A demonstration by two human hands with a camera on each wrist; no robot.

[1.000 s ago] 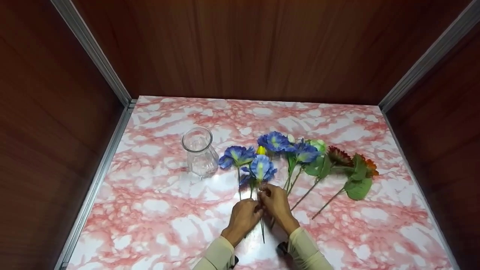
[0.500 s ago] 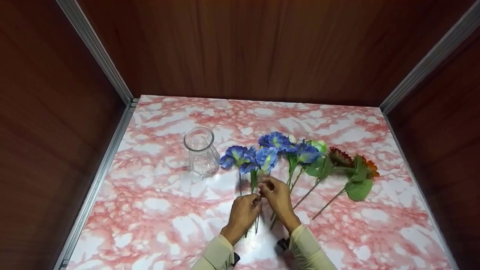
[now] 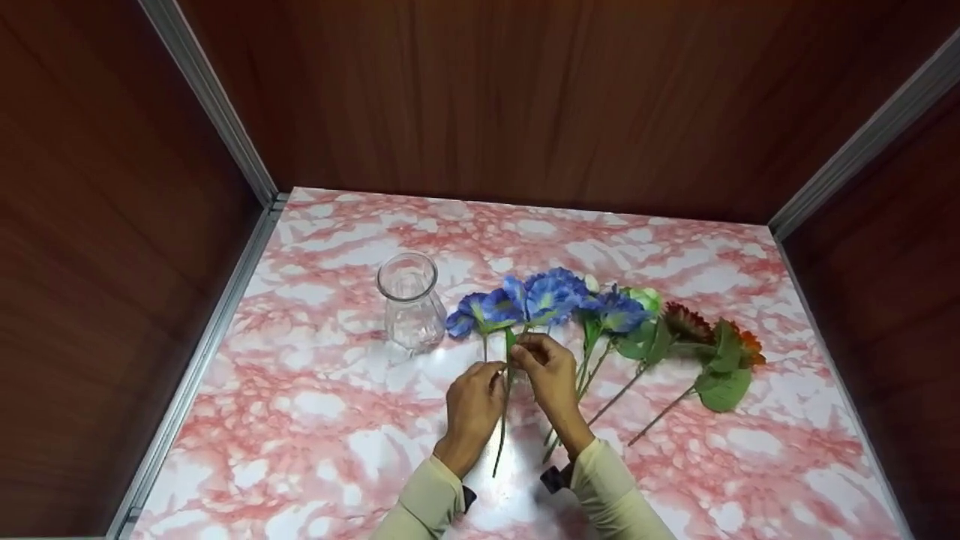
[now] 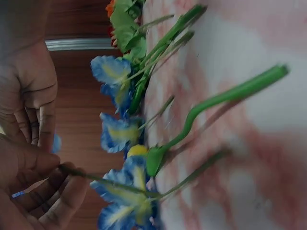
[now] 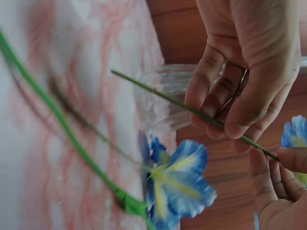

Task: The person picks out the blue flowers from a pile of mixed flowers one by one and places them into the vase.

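My left hand [image 3: 474, 405] pinches the thin dark stem [image 5: 163, 96] of a blue flower between thumb and fingers. Higher on that stem, near the bloom, my right hand [image 3: 551, 375] pinches it too. The held blue flower [image 3: 551, 301] has a yellow-streaked centre and overlaps other blooms in the head view. Beneath the hands lies a yellow tulip [image 4: 137, 150] with a thick green stem [image 4: 235, 93]. Beside it another blue flower [image 5: 180, 184] lies on the table. A clear glass vase [image 3: 412, 319] stands upright, left of the blooms.
Right of the hands lie more blue flowers [image 3: 621, 313], a pale green bloom [image 3: 643, 298], a dark red flower [image 3: 686, 322] and an orange flower [image 3: 752, 349], stems toward the person. Brown panels [image 3: 525, 97] enclose the marbled table [image 3: 322, 450] at back and sides.
Both hands have moved forward and slightly apart along the stem. The held blue flower has moved up and to the right, over the blooms behind. The yellow tulip is now hidden in the head view.
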